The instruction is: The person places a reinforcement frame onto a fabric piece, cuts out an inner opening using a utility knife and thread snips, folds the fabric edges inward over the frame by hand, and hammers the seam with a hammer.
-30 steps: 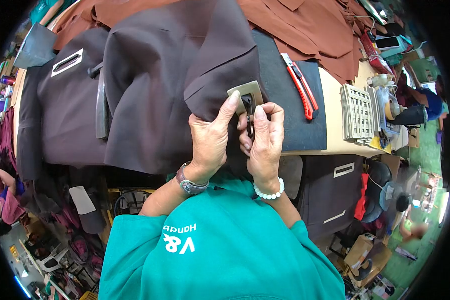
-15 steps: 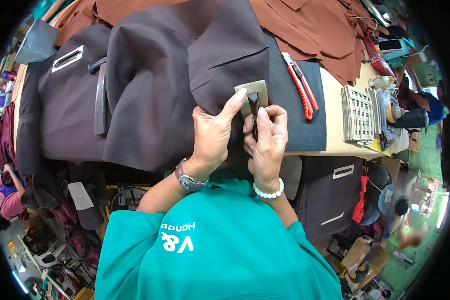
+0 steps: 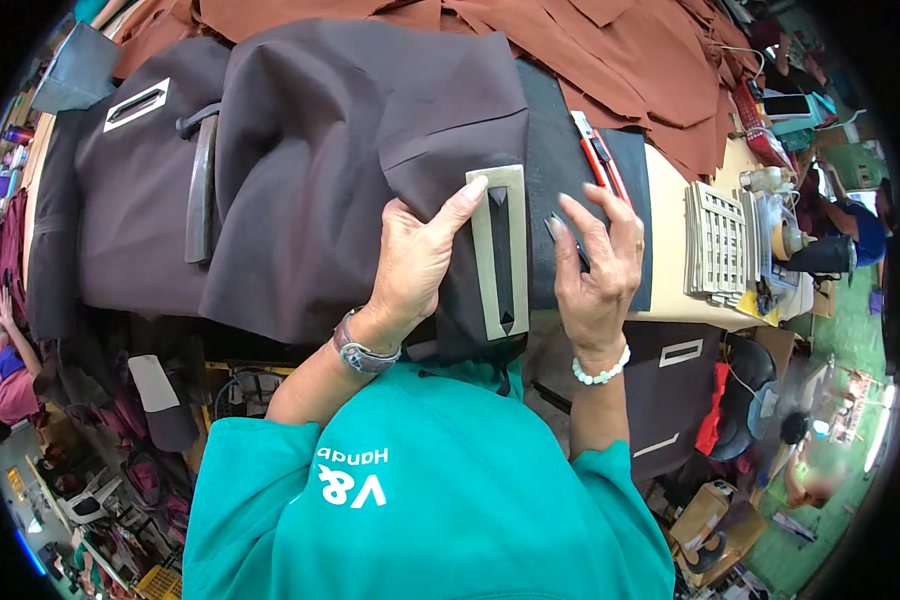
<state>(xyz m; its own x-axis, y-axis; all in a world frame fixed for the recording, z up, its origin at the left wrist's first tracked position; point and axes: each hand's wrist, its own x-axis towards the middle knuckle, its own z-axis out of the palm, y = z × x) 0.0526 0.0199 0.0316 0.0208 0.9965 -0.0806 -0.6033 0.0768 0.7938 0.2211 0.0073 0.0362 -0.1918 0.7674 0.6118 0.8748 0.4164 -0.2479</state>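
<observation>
My left hand (image 3: 415, 250) pinches the edge of a large dark brown leather-like sheet (image 3: 310, 130), its thumb pressed on a beige rectangular frame (image 3: 488, 280). Inside that frame is a long slot with dark pointed flaps folded at both ends. To the right, my right hand (image 3: 602, 265) hovers over a black mat (image 3: 547, 130), fingers curved and apart. A small dark tool (image 3: 582, 256) shows between its thumb and fingers; it looks loose there, and its kind is unclear. Just beyond the fingertips lies a red box cutter (image 3: 598, 155).
A hammer (image 3: 201, 185) lies on the sheet at left, near another beige frame (image 3: 136, 106). Rust-brown leather pieces (image 3: 630, 70) cover the back. Stacked beige frames (image 3: 718, 240) stand at right. Another person (image 3: 15, 375) is at the far left.
My right hand has left the frame and moved right, its fingers opening. The whole beige frame and its slot now show. My left hand keeps its pinch at the frame's upper corner.
</observation>
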